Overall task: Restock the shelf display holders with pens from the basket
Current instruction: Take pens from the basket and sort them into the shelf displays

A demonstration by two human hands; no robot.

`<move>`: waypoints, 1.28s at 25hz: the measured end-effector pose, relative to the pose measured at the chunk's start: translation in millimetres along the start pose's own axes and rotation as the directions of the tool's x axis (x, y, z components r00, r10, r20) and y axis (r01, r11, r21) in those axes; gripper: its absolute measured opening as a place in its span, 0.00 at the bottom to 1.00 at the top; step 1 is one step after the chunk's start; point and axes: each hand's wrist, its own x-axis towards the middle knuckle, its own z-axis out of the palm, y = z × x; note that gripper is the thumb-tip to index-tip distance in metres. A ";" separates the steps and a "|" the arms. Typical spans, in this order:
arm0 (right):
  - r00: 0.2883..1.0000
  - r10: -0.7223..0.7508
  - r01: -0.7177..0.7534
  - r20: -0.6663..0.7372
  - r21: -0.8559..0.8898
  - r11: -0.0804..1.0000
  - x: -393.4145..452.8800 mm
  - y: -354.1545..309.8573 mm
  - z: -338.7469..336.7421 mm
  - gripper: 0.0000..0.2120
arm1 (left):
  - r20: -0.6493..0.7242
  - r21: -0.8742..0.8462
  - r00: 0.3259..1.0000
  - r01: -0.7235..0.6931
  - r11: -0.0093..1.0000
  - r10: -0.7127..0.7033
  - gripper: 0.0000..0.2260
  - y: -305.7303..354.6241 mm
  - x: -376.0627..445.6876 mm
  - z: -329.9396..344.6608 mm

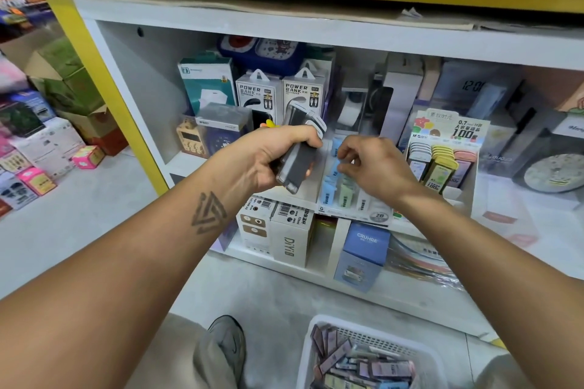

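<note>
My left hand (278,156) grips a stack of slim grey and white packs (298,151), held upright in front of the shelf. My right hand (371,164) pinches a light blue pack (335,148) in the clear tiered display holder (347,199), which holds blue, green and white packs in rows. To the right stands a second holder (442,164) with yellow, pink and white lead cases. A white basket (373,357) with several purple, grey and blue packs sits on the floor at the bottom.
Power bank boxes (281,95) and other boxed goods fill the back of the white shelf (316,31). Below, cartons (284,237) and a blue box (363,249) stand on the lower shelf. Boxes crowd the floor at left (47,151). My shoe (226,347) is near the basket.
</note>
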 end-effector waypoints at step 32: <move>0.864 0.411 -0.463 0.291 0.781 0.419 -57.2 23.1 -119.6 0.10 | 0.133 -0.098 0.976 -0.162 0.982 0.174 0.14 -19.8 5.6 141.5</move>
